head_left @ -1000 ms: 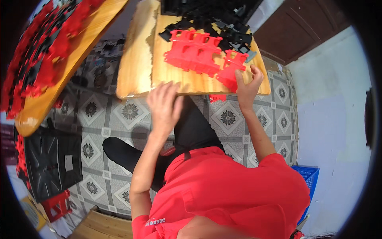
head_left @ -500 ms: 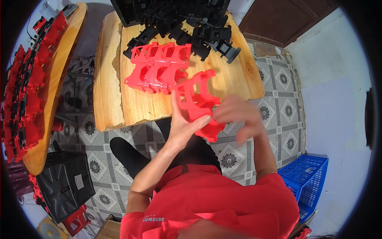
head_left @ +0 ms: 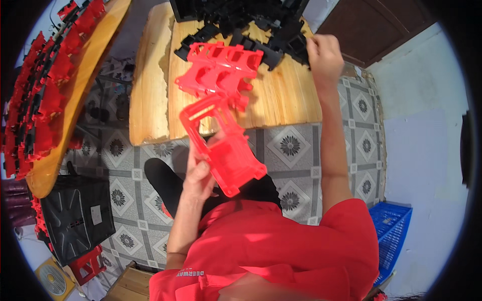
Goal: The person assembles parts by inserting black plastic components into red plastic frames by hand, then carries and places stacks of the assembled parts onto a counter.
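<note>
My left hand [head_left: 198, 175] grips a red plastic frame [head_left: 233, 168] by its left side, in front of the table's near edge. The frame is tilted, with its open rectangular side facing up. My right hand [head_left: 325, 59] reaches to the right side of the table, its fingers closed on a black plastic part [head_left: 300, 50] at the edge of a pile. Part of that grip is hidden by the hand itself. Two rows of red plastic frames [head_left: 221, 70] lie on the wooden table [head_left: 150, 100], just beyond the held one.
More black plastic parts [head_left: 241, 20] are heaped at the back of the table. A curved wooden board [head_left: 83, 95] at left carries rows of red and black parts. Below it stands a black crate [head_left: 78, 220]. A blue plastic basket [head_left: 391, 236] sits by the right wall.
My right hand has left the red frame and gone out to the black parts on the far right. My left hand has drawn the frame nearer and turned it over to its open side.
</note>
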A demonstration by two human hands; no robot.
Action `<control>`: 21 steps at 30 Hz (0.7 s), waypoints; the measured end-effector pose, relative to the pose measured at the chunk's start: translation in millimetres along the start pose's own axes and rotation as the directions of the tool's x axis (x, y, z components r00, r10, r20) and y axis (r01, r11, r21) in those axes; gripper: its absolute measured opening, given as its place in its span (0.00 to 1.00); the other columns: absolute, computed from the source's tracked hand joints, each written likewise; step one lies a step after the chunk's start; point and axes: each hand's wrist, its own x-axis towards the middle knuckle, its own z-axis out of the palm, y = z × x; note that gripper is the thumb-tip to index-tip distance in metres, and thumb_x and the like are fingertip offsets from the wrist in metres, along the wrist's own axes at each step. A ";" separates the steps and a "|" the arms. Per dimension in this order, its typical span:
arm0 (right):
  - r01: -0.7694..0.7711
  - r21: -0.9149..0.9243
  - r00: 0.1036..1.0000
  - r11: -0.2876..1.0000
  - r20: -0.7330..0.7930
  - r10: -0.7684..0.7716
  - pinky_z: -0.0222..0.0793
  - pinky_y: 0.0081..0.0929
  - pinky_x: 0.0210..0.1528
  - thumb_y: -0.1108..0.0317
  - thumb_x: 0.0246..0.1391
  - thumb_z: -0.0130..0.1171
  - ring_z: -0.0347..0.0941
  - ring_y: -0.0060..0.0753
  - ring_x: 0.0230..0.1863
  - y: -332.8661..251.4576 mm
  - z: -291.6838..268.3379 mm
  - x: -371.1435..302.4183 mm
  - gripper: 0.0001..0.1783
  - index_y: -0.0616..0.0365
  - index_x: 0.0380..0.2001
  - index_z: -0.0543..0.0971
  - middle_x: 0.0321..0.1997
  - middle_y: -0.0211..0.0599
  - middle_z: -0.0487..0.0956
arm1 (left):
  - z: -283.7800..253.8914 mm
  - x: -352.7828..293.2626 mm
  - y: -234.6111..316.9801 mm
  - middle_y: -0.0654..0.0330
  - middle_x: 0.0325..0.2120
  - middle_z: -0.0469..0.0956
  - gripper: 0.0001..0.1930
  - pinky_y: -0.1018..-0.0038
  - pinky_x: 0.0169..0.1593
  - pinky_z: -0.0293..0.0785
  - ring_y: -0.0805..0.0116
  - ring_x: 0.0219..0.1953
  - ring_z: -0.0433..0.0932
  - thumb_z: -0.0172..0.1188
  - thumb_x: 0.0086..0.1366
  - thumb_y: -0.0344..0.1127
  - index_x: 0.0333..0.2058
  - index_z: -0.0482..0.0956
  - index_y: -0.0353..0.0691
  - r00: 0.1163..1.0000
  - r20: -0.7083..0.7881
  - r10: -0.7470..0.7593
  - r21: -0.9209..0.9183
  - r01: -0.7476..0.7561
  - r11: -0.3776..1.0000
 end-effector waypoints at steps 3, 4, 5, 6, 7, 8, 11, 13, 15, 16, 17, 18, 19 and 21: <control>-0.320 0.149 0.941 0.936 0.161 0.296 0.73 0.29 0.31 0.69 0.50 0.67 0.77 0.37 0.32 2.7 -25.5 -43.0 0.09 0.58 0.35 0.80 0.39 0.37 0.77 | -11.6 2.0 -0.6 0.46 0.64 0.60 0.53 0.50 0.67 0.60 0.47 0.66 0.62 0.72 0.53 0.42 0.70 0.43 0.52 0.997 -0.043 -0.059 -0.070 0.056 0.996; -0.395 0.198 0.914 0.897 0.180 0.363 0.72 0.30 0.35 0.66 0.50 0.67 0.77 0.37 0.36 8.1 -20.7 -58.4 0.13 0.57 0.38 0.81 0.42 0.38 0.77 | -13.9 3.9 -4.3 0.46 0.64 0.60 0.53 0.50 0.67 0.60 0.47 0.66 0.62 0.72 0.53 0.42 0.70 0.43 0.52 0.997 -0.032 -0.076 -0.075 0.073 0.994; -0.464 0.249 0.883 0.850 0.202 0.423 0.72 0.31 0.40 0.63 0.50 0.68 0.77 0.37 0.40 13.2 -12.4 -70.4 0.16 0.57 0.42 0.81 0.45 0.39 0.78 | -14.9 7.5 -7.6 0.46 0.64 0.61 0.50 0.51 0.68 0.59 0.48 0.66 0.62 0.70 0.55 0.42 0.70 0.47 0.51 0.998 -0.047 -0.053 0.007 0.053 0.999; -0.467 0.233 0.882 0.853 0.194 0.430 0.72 0.31 0.40 0.63 0.50 0.68 0.77 0.37 0.40 19.9 -6.8 -77.5 0.16 0.57 0.42 0.81 0.45 0.39 0.78 | -13.3 9.7 -11.2 0.46 0.64 0.62 0.46 0.51 0.68 0.58 0.50 0.65 0.63 0.68 0.56 0.41 0.69 0.51 0.50 0.998 -0.057 -0.030 0.089 0.035 0.995; -0.322 0.120 0.945 0.939 0.102 0.311 0.70 0.34 0.45 0.60 0.49 0.69 0.75 0.39 0.44 27.7 0.6 -82.0 0.20 0.56 0.44 0.81 0.47 0.39 0.77 | -10.7 11.6 -11.4 0.46 0.64 0.62 0.44 0.51 0.69 0.56 0.50 0.66 0.62 0.67 0.56 0.39 0.68 0.52 0.50 0.999 -0.026 -0.031 0.093 0.033 0.995; -0.171 -0.003 0.985 0.985 0.035 0.171 0.68 0.36 0.50 0.56 0.48 0.70 0.74 0.41 0.48 33.1 6.7 -88.6 0.24 0.55 0.47 0.80 0.50 0.39 0.76 | -11.2 10.3 -14.1 0.46 0.64 0.62 0.44 0.51 0.69 0.56 0.50 0.66 0.62 0.67 0.56 0.39 0.68 0.52 0.50 0.999 -0.021 -0.042 0.090 0.044 0.995; -0.240 0.003 0.951 0.971 0.200 0.234 0.63 0.39 0.57 0.53 0.46 0.71 0.71 0.45 0.51 34.1 11.0 -99.0 0.28 0.55 0.49 0.80 0.49 0.38 0.77 | -11.9 5.3 -20.8 0.46 0.64 0.62 0.44 0.51 0.68 0.57 0.50 0.66 0.61 0.67 0.56 0.38 0.68 0.52 0.52 0.999 -0.034 -0.014 0.072 0.016 0.997; -0.125 -0.059 0.952 0.990 0.272 0.136 0.65 0.39 0.55 0.53 0.47 0.70 0.72 0.45 0.49 33.2 0.0 -95.3 0.26 0.55 0.48 0.80 0.48 0.39 0.76 | -11.4 3.3 -26.5 0.46 0.64 0.61 0.44 0.51 0.68 0.58 0.50 0.67 0.61 0.66 0.57 0.37 0.68 0.52 0.52 0.998 -0.055 -0.018 0.076 0.022 0.997; 0.004 -0.029 0.901 1.000 0.433 0.009 0.68 0.38 0.48 0.56 0.48 0.69 0.72 0.46 0.44 38.7 -3.8 -96.7 0.22 0.52 0.46 0.81 0.44 0.38 0.75 | -9.8 1.2 -28.6 0.46 0.64 0.61 0.44 0.51 0.68 0.58 0.50 0.67 0.61 0.66 0.57 0.36 0.69 0.51 0.53 0.997 -0.074 -0.035 0.083 0.041 0.996; -0.003 -0.031 0.902 1.000 0.432 0.016 0.68 0.38 0.48 0.56 0.48 0.69 0.72 0.46 0.44 40.3 -7.3 -100.0 0.22 0.52 0.46 0.81 0.44 0.38 0.75 | -8.6 1.0 -29.3 0.46 0.65 0.60 0.44 0.51 0.68 0.58 0.50 0.67 0.61 0.66 0.57 0.36 0.69 0.51 0.54 0.997 -0.069 -0.035 0.083 0.041 0.996; -0.108 0.016 0.908 0.994 0.408 0.092 0.69 0.35 0.48 0.59 0.49 0.69 0.73 0.42 0.45 32.5 -13.6 -94.8 0.23 0.54 0.48 0.79 0.42 0.37 0.75 | -9.2 1.9 -28.5 0.46 0.65 0.59 0.44 0.51 0.68 0.58 0.50 0.67 0.61 0.66 0.57 0.36 0.69 0.51 0.54 0.997 -0.068 -0.027 0.083 0.032 0.996; -0.208 0.067 0.905 0.976 0.392 0.166 0.70 0.32 0.47 0.63 0.50 0.69 0.73 0.38 0.45 22.9 -22.7 -88.1 0.24 0.56 0.51 0.76 0.41 0.36 0.74 | -8.2 1.7 -27.5 0.46 0.65 0.59 0.44 0.51 0.68 0.58 0.50 0.67 0.61 0.66 0.57 0.36 0.69 0.51 0.54 0.997 -0.075 -0.022 0.084 0.028 0.996; -0.208 0.075 0.904 0.975 0.396 0.163 0.70 0.32 0.47 0.63 0.50 0.69 0.73 0.38 0.45 10.8 -32.2 -82.9 0.24 0.56 0.51 0.76 0.41 0.36 0.74 | -5.9 1.4 -24.7 0.46 0.66 0.59 0.45 0.51 0.68 0.58 0.50 0.67 0.60 0.66 0.57 0.35 0.69 0.50 0.54 0.998 -0.062 0.007 0.094 -0.001 0.996; -0.576 0.612 0.806 0.543 0.315 0.501 0.70 0.28 0.51 0.69 0.53 0.67 0.74 0.31 0.48 -13.8 -54.7 -74.9 0.29 0.60 0.56 0.69 0.44 0.36 0.74 | -2.3 1.2 -19.0 0.46 0.66 0.56 0.46 0.50 0.68 0.57 0.49 0.67 0.59 0.66 0.56 0.34 0.70 0.50 0.54 1.000 -0.018 0.026 0.093 -0.024 0.995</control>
